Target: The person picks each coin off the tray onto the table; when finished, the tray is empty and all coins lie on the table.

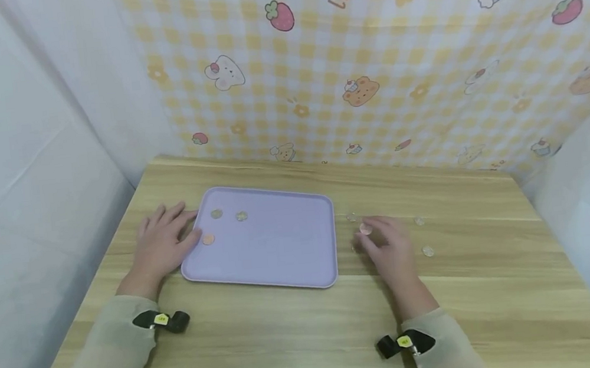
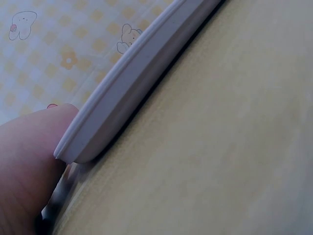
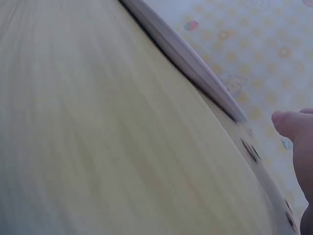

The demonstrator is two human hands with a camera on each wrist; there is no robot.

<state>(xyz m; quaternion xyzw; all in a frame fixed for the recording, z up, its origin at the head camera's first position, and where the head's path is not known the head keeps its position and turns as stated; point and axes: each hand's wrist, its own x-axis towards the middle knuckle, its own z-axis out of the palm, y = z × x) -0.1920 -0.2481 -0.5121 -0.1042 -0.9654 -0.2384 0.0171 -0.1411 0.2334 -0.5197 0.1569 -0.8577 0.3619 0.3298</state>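
Your left hand (image 1: 164, 241) rested at the left edge of the lilac tray (image 1: 285, 244), left of the frame's centre. Its fingers were straight and spread over the wooden table (image 1: 288, 333), while your thumb lay at the tray's rim, just beside a copper-coloured coin (image 1: 208, 239) inside the tray. Two silvery coins (image 1: 216, 213) (image 1: 242, 216) lay in the tray's upper left part, apart from each other.

Your right hand (image 1: 391, 249) was right of the tray, right of centre in the head view, pinching a reddish coin (image 1: 366, 229) between thumb and fingertips. A pale coin (image 1: 351, 217) lay on the table just above and left of those fingertips, and a partly hidden coin (image 1: 353, 248) showed only its edge by your thumb. Two more coins (image 1: 419, 220) (image 1: 428, 251) lay farther right, beyond your hand.

You had a black wrist camera (image 1: 161, 320) on the left sleeve (image 1: 103, 356) and another (image 1: 406, 342) on the right sleeve (image 1: 446, 344). A yellow checked cloth (image 1: 309, 58) with cartoon prints filled the top of the frame. In the right wrist view, the coins on the table were blurred.
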